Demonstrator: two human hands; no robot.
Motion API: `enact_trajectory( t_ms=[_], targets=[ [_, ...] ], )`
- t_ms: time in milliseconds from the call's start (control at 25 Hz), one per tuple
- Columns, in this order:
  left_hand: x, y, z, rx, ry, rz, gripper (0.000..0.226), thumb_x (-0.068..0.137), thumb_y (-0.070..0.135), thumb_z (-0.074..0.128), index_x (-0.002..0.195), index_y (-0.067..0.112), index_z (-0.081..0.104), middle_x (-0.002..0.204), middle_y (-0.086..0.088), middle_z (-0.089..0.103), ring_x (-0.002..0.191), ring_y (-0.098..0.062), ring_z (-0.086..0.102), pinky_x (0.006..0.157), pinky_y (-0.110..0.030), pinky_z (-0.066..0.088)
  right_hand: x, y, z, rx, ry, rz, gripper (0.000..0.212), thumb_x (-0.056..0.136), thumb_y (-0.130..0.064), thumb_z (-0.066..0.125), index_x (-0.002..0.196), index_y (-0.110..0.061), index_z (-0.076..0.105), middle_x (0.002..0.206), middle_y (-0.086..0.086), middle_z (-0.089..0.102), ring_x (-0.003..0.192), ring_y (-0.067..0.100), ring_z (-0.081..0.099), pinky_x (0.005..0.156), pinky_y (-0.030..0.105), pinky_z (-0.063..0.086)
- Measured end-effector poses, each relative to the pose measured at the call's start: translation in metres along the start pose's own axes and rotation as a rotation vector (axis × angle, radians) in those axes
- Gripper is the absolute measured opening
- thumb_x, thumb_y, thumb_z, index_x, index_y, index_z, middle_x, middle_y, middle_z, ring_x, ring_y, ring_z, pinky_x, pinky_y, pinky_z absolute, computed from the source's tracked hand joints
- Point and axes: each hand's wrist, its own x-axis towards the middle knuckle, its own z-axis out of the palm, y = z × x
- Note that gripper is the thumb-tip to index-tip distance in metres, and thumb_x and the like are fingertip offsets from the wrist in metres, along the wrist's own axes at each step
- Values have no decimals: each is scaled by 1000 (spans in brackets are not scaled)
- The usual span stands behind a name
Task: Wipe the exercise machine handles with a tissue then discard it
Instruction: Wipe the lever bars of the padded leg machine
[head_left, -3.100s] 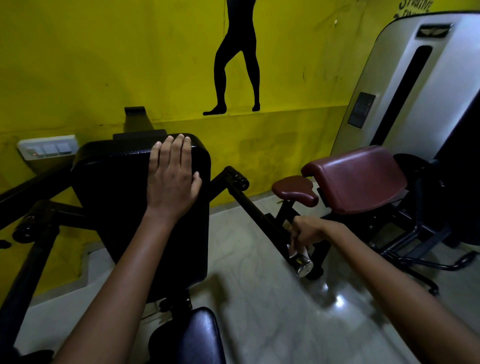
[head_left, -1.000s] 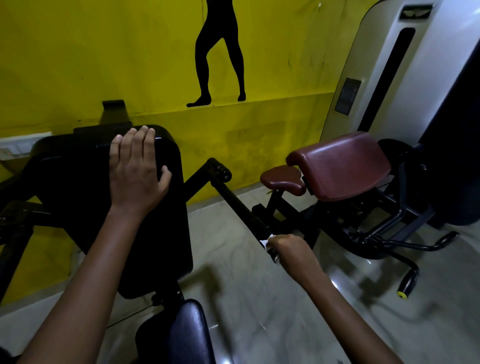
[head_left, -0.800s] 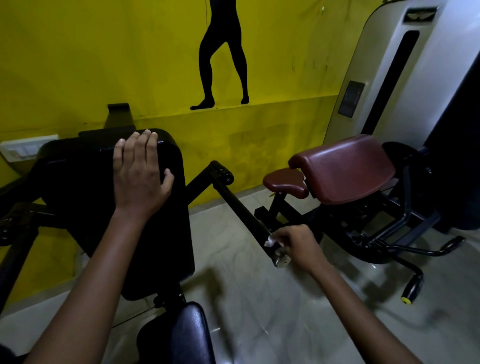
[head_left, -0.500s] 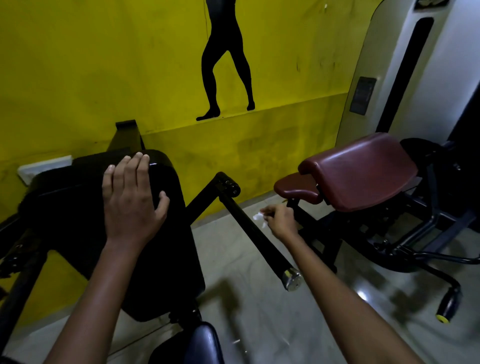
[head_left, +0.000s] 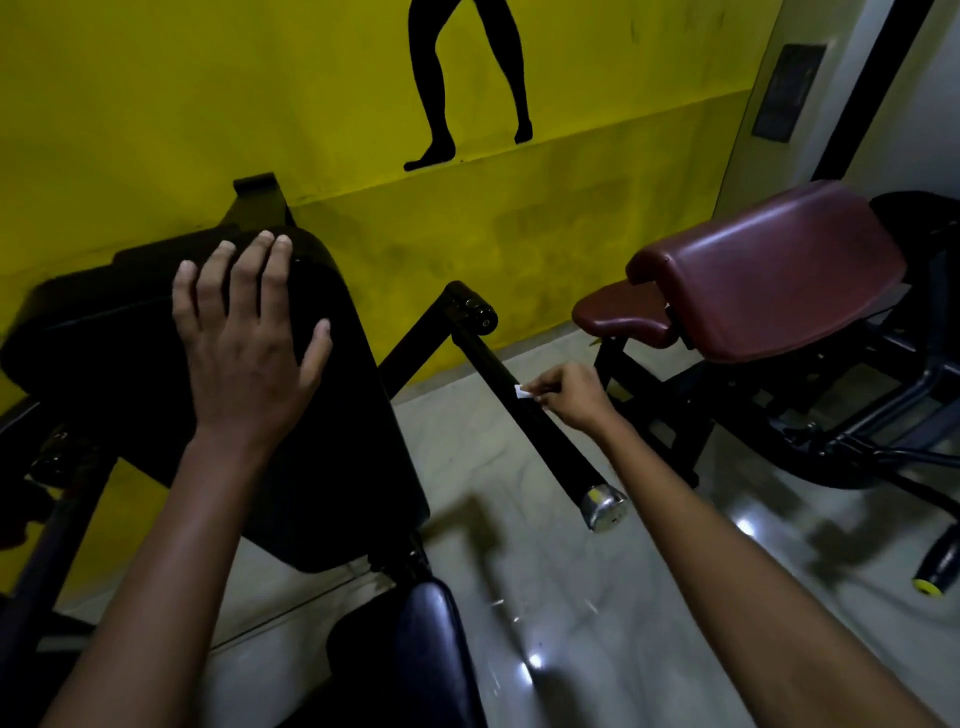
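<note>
- Single view only: head cam, wide-angle, worn by the person, so no 2nd view to share anything w/.
- Faces fwd + down, over both forearms toward the yellow wall and the tiled floor.
- Close range: the black pad fills lower-left, the handle bar runs mid-frame, both within arm's reach.
- Maroon bench sits right, a bit further off.
- Straight lines bow near the frame edges.
</note>
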Motion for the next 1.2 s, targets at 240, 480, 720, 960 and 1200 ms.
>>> enact_trajectory(
  t_ms=[240, 480, 720, 960, 1200],
  targets=[
    [-3, 6, 5, -28, 14, -25, 67, 90, 33, 49, 148, 9, 23, 151, -13, 30, 141, -34, 19, 118, -45, 0, -35, 15, -17, 123, -32, 25, 23, 79, 7, 68, 100, -1, 72, 96, 14, 72, 83, 11, 66, 73, 15, 55],
    [-2, 8, 4, -49, 16, -29, 69, 86, 29, 52, 146, 8, 25, 148, -15, 33, 140, -36, 23, 117, -45, 1, -63, 17, -31, 156, -57, 53, 21, 79, 7, 68, 97, -2, 73, 89, 11, 72, 68, -2, 66, 60, 8, 51],
    [-2, 8, 2, -62, -7, -31, 71, 85, 27, 54, 145, 7, 23, 148, -17, 31, 139, -37, 22, 117, -47, 1, -87, 27, -47, 244, -144, 84, 22, 78, 9, 68, 95, -4, 73, 93, 14, 73, 83, 15, 69, 74, 24, 57],
    [-2, 8, -3, -83, -39, -21, 74, 83, 24, 57, 146, 6, 21, 148, -18, 29, 140, -38, 20, 117, -48, 0, -110, 31, -67, 339, -269, 141, 22, 79, 14, 63, 96, 2, 71, 76, 8, 72, 68, 10, 67, 63, 18, 54],
    [-2, 8, -6, -91, -54, -11, 75, 82, 22, 58, 146, 4, 22, 147, -20, 30, 140, -40, 21, 118, -47, 1, -105, 33, -87, 272, -372, 192, 18, 78, 11, 66, 95, 9, 70, 80, 21, 69, 68, 18, 65, 64, 26, 52]
  ],
)
